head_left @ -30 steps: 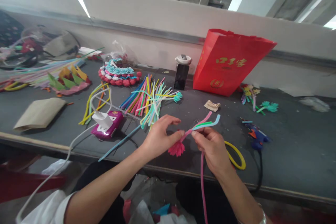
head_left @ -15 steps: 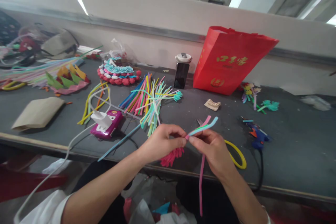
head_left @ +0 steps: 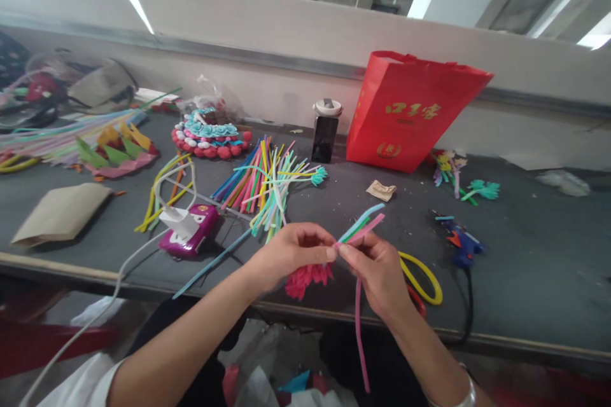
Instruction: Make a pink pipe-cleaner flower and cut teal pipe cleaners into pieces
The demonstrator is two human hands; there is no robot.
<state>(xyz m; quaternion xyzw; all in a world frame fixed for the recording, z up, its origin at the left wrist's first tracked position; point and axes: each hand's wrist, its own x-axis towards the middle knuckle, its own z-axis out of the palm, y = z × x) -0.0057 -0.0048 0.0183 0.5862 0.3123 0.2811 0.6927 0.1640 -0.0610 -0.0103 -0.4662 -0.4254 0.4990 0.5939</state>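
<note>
Both hands meet over the table's front edge, pinching a small bunch of fuzzy pipe cleaners. The bunch has a light blue pipe cleaner (head_left: 365, 219), a green one (head_left: 353, 233) and a pink one (head_left: 371, 226) pointing up and away. My left hand (head_left: 298, 253) is closed on the bunch at its fingertips. My right hand (head_left: 375, 265) pinches it from the other side, and a long pink end (head_left: 360, 337) hangs below. Beneath my left hand, a crimson pipe-cleaner flower (head_left: 305, 280) is partly hidden; whether it joins the bunch I cannot tell.
A pile of coloured pipe cleaners (head_left: 267, 184) lies ahead. The purple power socket (head_left: 191, 235) with a white plug stands left. On the right are yellow scissor handles (head_left: 429, 280) and a blue glue gun (head_left: 465, 245). Behind stand a red bag (head_left: 413, 114) and a phone (head_left: 325, 138) against a cup.
The blue and pink ends have swapped sides above my fingers as the bunch turned. A red handle now shows beside my right wrist. The view has shifted slightly.
</note>
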